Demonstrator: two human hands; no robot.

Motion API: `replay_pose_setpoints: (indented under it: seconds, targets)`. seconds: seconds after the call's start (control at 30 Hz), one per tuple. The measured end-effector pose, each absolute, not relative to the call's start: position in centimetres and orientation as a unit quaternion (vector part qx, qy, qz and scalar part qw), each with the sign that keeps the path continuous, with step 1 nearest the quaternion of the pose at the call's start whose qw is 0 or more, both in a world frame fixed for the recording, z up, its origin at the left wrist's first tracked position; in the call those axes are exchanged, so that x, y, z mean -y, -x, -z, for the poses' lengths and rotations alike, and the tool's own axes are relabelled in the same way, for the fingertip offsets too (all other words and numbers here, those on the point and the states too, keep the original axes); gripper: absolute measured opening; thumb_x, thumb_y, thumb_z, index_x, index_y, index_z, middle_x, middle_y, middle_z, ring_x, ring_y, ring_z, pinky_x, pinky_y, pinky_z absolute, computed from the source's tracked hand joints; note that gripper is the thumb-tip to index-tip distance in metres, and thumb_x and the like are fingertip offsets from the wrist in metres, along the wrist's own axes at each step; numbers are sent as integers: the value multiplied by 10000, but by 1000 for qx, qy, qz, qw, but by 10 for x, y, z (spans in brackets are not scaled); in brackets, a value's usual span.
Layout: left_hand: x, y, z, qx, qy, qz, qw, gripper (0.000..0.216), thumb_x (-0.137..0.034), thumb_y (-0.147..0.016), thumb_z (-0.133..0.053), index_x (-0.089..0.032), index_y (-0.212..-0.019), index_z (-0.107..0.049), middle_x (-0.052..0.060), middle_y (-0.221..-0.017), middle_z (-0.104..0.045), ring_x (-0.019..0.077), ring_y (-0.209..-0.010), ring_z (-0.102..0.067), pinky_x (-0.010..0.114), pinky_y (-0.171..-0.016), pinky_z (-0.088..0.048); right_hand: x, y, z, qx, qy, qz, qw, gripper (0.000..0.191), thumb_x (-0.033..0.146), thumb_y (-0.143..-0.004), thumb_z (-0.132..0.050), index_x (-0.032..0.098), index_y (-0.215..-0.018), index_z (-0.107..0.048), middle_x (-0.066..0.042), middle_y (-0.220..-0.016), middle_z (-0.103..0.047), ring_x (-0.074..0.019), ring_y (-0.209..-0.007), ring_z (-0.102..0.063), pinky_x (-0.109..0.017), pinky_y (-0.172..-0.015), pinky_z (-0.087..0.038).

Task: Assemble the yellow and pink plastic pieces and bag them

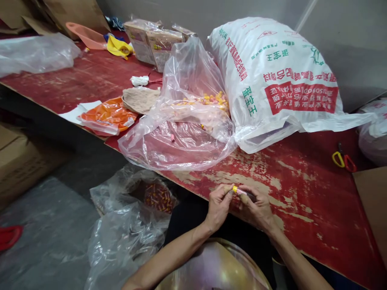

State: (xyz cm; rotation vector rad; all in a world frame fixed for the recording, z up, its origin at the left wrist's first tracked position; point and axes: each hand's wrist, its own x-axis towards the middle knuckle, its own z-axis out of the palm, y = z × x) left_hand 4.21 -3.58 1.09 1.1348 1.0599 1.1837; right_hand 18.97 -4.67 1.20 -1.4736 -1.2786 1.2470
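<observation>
Close to the table's front edge, both hands hold a small tube (241,191) with a yellow end, a pink patterned middle and what looks like a dark brown part. The thumb and finger of my left hand (218,204) pinch at the yellow end. Around the pink and dark part, the fingers of my right hand (260,208) are closed. Just beyond lies a clear plastic bag (181,149) with many small yellow and pink pieces (213,100) inside. Below the table edge, another open clear bag (116,193) contains many dark brown tubes with yellow ends (159,197).
A large white printed sack (290,60) leans against the wall. Scissors (344,161) lie on the worn red table (320,193) at the right, near a cardboard box (373,201). An orange packet (109,114), a beige cloth (140,100) and wrapped boxes (151,42) are farther left.
</observation>
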Motion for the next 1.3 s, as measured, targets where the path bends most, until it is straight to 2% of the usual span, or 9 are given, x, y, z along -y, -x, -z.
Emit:
replay_pose_setpoints:
  seconds: [0.13,0.23,0.33,0.47,0.57,0.87,1.03,1.17,1.3]
  targets:
    - [36,-42,-13,-424,-517,-507,545,251,-277,-874,-506,-178,-985,-709,76,-970,-641,181,-889,-606,281,-822,-463,53,-181,-12,466,600,-483,435,371,476,-769,-634,195,-1008,-592,-2,-632,-634,-155,-459,-563,-285,-474,-494]
    - [31,-41,-13,-406,-574,-475,530,261,-257,-882,-472,-176,-961,-708,85,-965,-636,194,-922,-595,298,-837,-460,50,-187,-23,526,619,-429,394,340,463,-812,-580,187,-1010,-597,-43,-771,-676,-184,-594,-620,-298,-556,-508]
    - [25,-41,-8,-403,-650,-396,509,245,-202,-857,-474,-162,-904,-711,88,-888,-631,197,-852,-594,309,-795,-466,39,-210,-35,683,595,-339,256,264,422,-874,-482,207,-938,-623,-62,-891,-679,-211,-781,-634,-315,-687,-489]
    - [18,-38,-3,-440,-660,-395,463,279,-119,-820,-466,-155,-993,-682,99,-958,-627,201,-904,-586,317,-837,-453,25,-247,-31,780,598,-180,33,245,345,-886,-408,214,-744,-558,-31,-633,-591,-179,-558,-562,-273,-529,-382]
    - [16,-33,0,-479,-605,-432,466,282,-117,-825,-461,-164,-1005,-673,85,-960,-632,187,-906,-594,302,-839,-454,22,-259,-17,802,580,-138,-27,238,280,-895,-357,213,-723,-506,-26,-637,-558,-158,-525,-518,-261,-512,-323]
    - [15,-50,4,-509,-559,-439,486,250,-177,-851,-447,-147,-973,-663,43,-782,-583,148,-733,-575,266,-724,-460,24,-256,-5,815,567,-117,-7,273,287,-919,-320,187,-747,-507,-63,-725,-557,-163,-608,-503,-268,-547,-315]
    - [20,-41,-1,-500,-559,-441,493,269,-271,-876,-449,-174,-1040,-640,65,-940,-603,144,-741,-587,268,-716,-470,17,-246,-15,779,581,-213,103,265,314,-898,-378,186,-718,-523,-28,-667,-566,-145,-583,-498,-261,-568,-357]
    - [30,-23,-1,-488,-503,-402,589,391,-406,-881,-444,-157,-1154,-575,32,-755,-611,117,-537,-541,242,-545,-454,31,-202,-31,713,565,-321,262,229,325,-913,-412,196,-932,-600,-40,-866,-643,-162,-776,-581,-273,-706,-439]
    - [36,-3,-3,-460,-425,-392,673,360,-436,-831,-531,-131,-1016,-577,2,-616,-595,108,-503,-520,213,-505,-419,29,-170,-42,773,422,-390,268,272,299,-932,-394,220,-1106,-587,-55,-1086,-603,-153,-981,-563,-275,-853,-444]
